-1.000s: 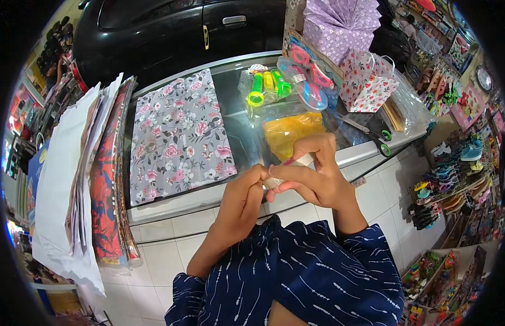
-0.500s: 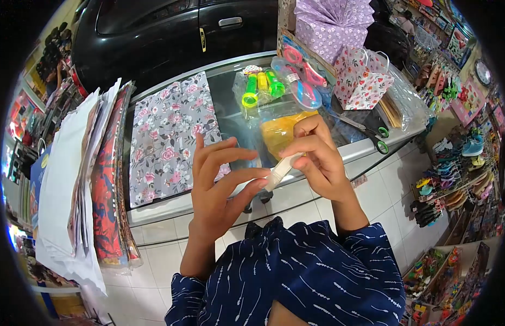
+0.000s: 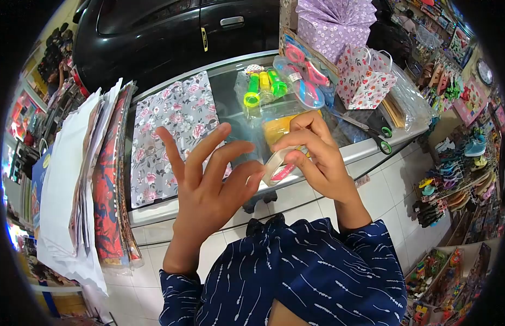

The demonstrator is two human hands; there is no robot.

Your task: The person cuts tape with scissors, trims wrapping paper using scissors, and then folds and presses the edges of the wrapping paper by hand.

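A small pale roll, looking like tape [image 3: 272,165], with a pink-and-white label inside, is held between the thumb and fingers of my right hand [image 3: 313,157]. My left hand [image 3: 212,176] has its fingers spread, with thumb and index tip close together at the roll's left edge; whether they pinch its end is too small to tell. Behind the left hand, grey floral paper [image 3: 174,130] lies flat on the glass counter [image 3: 231,108]. Beyond my right hand is a yellow packet [image 3: 276,129] in clear plastic.
Green-handled scissors [image 3: 366,129] lie right of my right hand. Farther back are green and yellow items [image 3: 264,86], packaged pink scissors [image 3: 307,70], a floral gift bag [image 3: 366,79] and a purple pleated bag [image 3: 336,27]. Stacked paper sheets [image 3: 73,179] stand at the left.
My left hand was closed at the roll, then opened and shifted left with its fingers spreading wider. In my right hand, the roll has turned so its label shows.
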